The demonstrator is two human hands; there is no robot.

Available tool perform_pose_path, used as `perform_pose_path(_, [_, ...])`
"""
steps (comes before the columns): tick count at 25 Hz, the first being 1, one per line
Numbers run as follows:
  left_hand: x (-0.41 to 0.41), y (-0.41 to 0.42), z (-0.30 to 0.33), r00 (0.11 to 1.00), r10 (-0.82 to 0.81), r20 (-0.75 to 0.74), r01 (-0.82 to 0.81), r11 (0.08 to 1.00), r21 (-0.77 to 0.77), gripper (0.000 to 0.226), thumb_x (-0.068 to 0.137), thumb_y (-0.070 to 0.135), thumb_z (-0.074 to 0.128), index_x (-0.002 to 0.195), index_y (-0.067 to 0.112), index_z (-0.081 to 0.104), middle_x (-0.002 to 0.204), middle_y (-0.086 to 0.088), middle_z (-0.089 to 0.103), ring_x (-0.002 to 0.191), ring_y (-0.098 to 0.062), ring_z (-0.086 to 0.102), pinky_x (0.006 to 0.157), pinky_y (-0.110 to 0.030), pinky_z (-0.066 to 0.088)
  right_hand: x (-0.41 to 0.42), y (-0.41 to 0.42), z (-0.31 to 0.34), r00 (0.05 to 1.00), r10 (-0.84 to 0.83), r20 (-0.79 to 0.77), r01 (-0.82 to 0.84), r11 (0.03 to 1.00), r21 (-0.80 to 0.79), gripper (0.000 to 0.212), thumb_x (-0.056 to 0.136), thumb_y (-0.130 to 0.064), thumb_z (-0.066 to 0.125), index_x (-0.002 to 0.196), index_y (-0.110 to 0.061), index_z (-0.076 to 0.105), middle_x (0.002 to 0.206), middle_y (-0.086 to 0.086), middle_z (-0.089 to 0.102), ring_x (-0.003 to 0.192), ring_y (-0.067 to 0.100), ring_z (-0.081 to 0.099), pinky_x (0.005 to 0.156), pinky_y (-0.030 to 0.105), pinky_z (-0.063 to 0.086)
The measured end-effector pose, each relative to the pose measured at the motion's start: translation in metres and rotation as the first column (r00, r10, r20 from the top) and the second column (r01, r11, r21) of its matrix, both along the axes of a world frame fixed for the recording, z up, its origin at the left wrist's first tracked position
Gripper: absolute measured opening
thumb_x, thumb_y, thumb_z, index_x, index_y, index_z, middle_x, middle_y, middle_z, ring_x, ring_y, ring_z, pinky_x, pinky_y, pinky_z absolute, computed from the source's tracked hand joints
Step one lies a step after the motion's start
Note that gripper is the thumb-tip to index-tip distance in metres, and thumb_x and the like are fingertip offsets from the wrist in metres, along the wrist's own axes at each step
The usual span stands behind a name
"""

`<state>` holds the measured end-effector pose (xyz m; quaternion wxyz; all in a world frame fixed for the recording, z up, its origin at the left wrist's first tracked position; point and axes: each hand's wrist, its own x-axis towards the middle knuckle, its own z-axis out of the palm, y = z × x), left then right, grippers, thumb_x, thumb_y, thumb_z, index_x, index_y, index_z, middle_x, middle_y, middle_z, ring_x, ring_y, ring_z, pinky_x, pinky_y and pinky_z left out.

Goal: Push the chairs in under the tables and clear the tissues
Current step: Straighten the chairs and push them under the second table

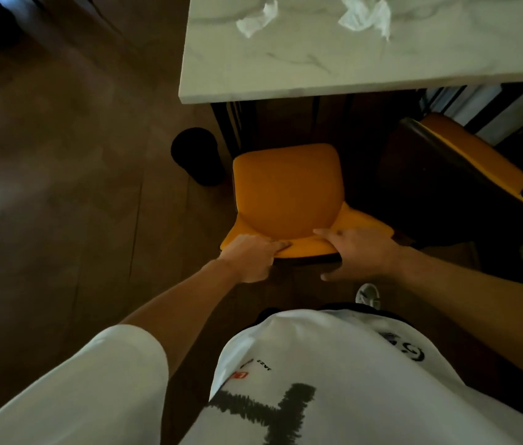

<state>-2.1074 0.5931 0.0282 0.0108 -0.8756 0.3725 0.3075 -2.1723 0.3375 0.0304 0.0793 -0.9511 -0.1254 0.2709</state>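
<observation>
An orange chair (285, 191) stands in front of me, its seat just short of the white marble table (334, 65). My left hand (250, 256) grips the left end of its backrest top. My right hand (356, 252) holds the right end, fingers over the rim and thumb behind. Two crumpled white tissues lie on the table: one tissue (258, 19) at the middle and a larger tissue (366, 16) to its right. A second orange chair (465, 175) with a dark back stands at the right, angled and out from the table.
A black round bin (197, 155) stands on the dark wooden floor left of the chair, near the table's corner. Dark table legs (231, 123) rise behind the seat. My white shoe (367, 295) is behind the chair. Open floor spreads to the left.
</observation>
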Motion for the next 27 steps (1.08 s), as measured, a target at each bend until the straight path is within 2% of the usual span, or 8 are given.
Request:
perform_pose_path(1, [0.007, 0.004, 0.002, 1.0, -0.005, 0.004, 0.005, 1.0, -0.003, 0.064, 0.095, 0.02, 0.053, 0.154, 0.038, 0.033, 0.124, 0.005, 0.063, 0.093, -0.017, 0.059, 0.075, -0.037, 0.055, 0.002, 0.007, -0.003, 0.999, -0.012, 0.04, 0.013, 1.0, -0.019, 0.094, 0.076, -0.079, 0.06, 0.15, -0.032, 0.028, 0.113, -0.003, 0.064, 0.088, 0.014, 0.062, 0.073, 0.031, 0.057])
perform_pose_path(4, [0.028, 0.007, 0.006, 1.0, -0.029, 0.009, 0.029, 1.0, -0.002, 0.064, 0.094, 0.019, 0.053, 0.153, 0.037, 0.034, 0.115, 0.006, 0.065, 0.084, -0.015, 0.056, 0.063, -0.031, 0.048, 0.015, 0.013, -0.01, 0.992, -0.054, 0.115, 0.057, 0.998, -0.029, 0.065, 0.083, -0.074, 0.056, 0.131, -0.03, 0.05, 0.096, -0.006, 0.065, 0.076, 0.01, 0.062, 0.065, 0.03, 0.058])
perform_pose_path(7, [0.046, 0.007, 0.003, 0.998, -0.059, -0.002, 0.059, 0.998, -0.015, 0.065, 0.094, 0.021, 0.054, 0.154, 0.037, 0.032, 0.118, 0.005, 0.065, 0.087, -0.016, 0.057, 0.063, -0.031, 0.046, 0.028, 0.015, -0.01, 0.983, -0.033, 0.179, 0.044, 0.997, -0.06, 0.054, 0.086, -0.073, 0.052, 0.119, -0.031, 0.058, 0.085, -0.008, 0.065, 0.068, 0.008, 0.06, 0.057, 0.026, 0.054])
perform_pose_path(9, [0.057, 0.008, 0.003, 0.997, -0.075, 0.004, 0.075, 0.997, -0.001, 0.066, 0.094, 0.022, 0.054, 0.155, 0.036, 0.031, 0.124, 0.004, 0.064, 0.091, -0.018, 0.059, 0.065, -0.033, 0.047, 0.037, 0.018, -0.009, 0.978, -0.027, 0.207, 0.043, 0.996, -0.075, 0.051, 0.086, -0.072, 0.054, 0.115, -0.031, 0.059, 0.078, -0.009, 0.062, 0.063, 0.007, 0.056, 0.049, 0.021, 0.043])
perform_pose_path(12, [0.084, 0.004, 0.006, 0.996, -0.087, 0.025, 0.087, 0.996, -0.005, 0.065, 0.096, 0.02, 0.052, 0.155, 0.035, 0.03, 0.123, 0.002, 0.063, 0.08, -0.014, 0.053, 0.061, -0.03, 0.041, 0.061, 0.019, -0.004, 0.975, -0.005, 0.223, 0.032, 0.993, -0.117, 0.05, 0.086, -0.073, 0.055, 0.113, -0.03, 0.062, 0.073, -0.01, 0.056, 0.059, 0.007, 0.051, 0.043, 0.019, 0.026])
perform_pose_path(16, [0.121, -0.001, 0.004, 0.997, -0.048, 0.057, 0.049, 0.999, -0.013, 0.069, 0.093, 0.022, 0.054, 0.155, 0.036, 0.029, 0.135, 0.003, 0.06, 0.111, -0.022, 0.06, 0.086, -0.043, 0.054, 0.101, 0.016, -0.002, 0.975, 0.041, 0.216, -0.006, 0.987, -0.162, 0.05, 0.089, -0.071, 0.051, 0.118, -0.031, 0.061, 0.069, -0.013, 0.047, 0.059, 0.006, 0.048, 0.045, 0.022, 0.025])
perform_pose_path(19, [0.144, -0.01, 0.001, 0.998, -0.009, 0.056, 0.012, 0.999, -0.045, 0.07, 0.091, 0.022, 0.058, 0.154, 0.036, 0.032, 0.13, 0.005, 0.062, 0.109, -0.021, 0.06, 0.086, -0.042, 0.053, 0.126, 0.008, 0.001, 0.975, 0.052, 0.215, -0.015, 0.986, -0.168, 0.047, 0.092, -0.068, 0.05, 0.117, -0.029, 0.061, 0.065, -0.016, 0.036, 0.052, 0.0, 0.037, 0.045, 0.021, 0.023])
perform_pose_path(27, [0.178, -0.018, -0.006, 0.998, 0.008, 0.056, -0.001, 0.992, -0.13, 0.07, 0.091, 0.021, 0.06, 0.154, 0.033, 0.033, 0.137, 0.006, 0.058, 0.116, -0.019, 0.058, 0.089, -0.038, 0.049, 0.16, -0.007, -0.002, 0.974, 0.078, 0.214, -0.037, 0.982, -0.186, 0.048, 0.092, -0.067, 0.049, 0.118, -0.028, 0.061, 0.064, -0.014, 0.038, 0.052, 0.004, 0.039, 0.044, 0.022, 0.02])
